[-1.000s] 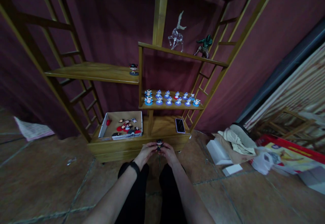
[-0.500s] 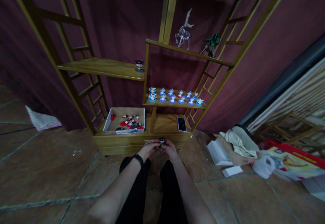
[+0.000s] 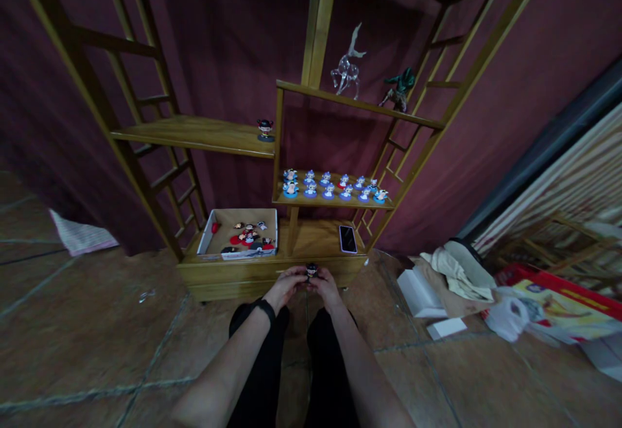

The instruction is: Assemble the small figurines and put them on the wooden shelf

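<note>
My left hand [image 3: 286, 287] and my right hand [image 3: 326, 287] meet in front of me, fingers pinched together on a small dark-haired figurine [image 3: 311, 270]. They hover just before the front edge of a low wooden shelf unit [image 3: 272, 271]. A cardboard box [image 3: 240, 234] with several red and black figurines lies on the bottom level to the left. One similar figurine [image 3: 265, 130] stands alone on the left upper shelf. Several blue-based figurines [image 3: 333, 186] stand in rows on the middle shelf.
A phone [image 3: 347, 238] lies on the bottom level at right. A glass deer [image 3: 347, 62] and a green figure [image 3: 398, 88] stand on the top shelf. White boxes [image 3: 418, 292], cloth and a red carton [image 3: 558, 298] lie on the tiled floor at right. A cloth [image 3: 80, 235] lies at left.
My hands have stayed together on the figurine, shifting only slightly. My view has swung a little, first left and upward, then steadied.
</note>
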{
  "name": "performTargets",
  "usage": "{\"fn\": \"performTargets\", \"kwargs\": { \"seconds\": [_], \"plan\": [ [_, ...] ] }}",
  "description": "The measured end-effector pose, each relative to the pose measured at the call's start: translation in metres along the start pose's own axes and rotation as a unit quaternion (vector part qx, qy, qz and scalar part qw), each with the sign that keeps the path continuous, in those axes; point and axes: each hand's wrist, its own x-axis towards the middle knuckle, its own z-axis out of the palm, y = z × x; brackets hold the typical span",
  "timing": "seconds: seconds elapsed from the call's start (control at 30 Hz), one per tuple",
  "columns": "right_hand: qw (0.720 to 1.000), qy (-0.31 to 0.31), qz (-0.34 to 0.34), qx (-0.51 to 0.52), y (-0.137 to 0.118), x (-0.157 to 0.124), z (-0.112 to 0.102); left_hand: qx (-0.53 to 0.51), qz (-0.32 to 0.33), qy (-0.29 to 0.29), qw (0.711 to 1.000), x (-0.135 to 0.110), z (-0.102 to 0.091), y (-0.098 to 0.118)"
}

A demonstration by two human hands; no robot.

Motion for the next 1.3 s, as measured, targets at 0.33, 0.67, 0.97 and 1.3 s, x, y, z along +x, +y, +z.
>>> {"fn": "performTargets", "kwargs": {
  "seconds": [0.33, 0.67, 0.97, 1.3],
  "plan": [
    [0.999, -0.036, -0.012, 0.004, -0.003, -0.006, -0.001, 0.066, 0.031, -0.032, 0.997, -0.007, 0.001, 0.001],
    [0.999, -0.032, -0.013, 0.005, -0.007, -0.011, 0.000, 0.122, 0.060, -0.009, 0.991, -0.008, -0.002, 0.001],
    [0.999, -0.021, -0.015, 0.022, -0.005, -0.009, 0.002, 0.122, 0.074, -0.012, 0.990, -0.010, -0.001, 0.002],
    [0.999, -0.033, -0.014, 0.008, -0.002, -0.006, 0.001, 0.127, 0.091, -0.016, 0.987, -0.013, 0.000, 0.003]
  ]
}}
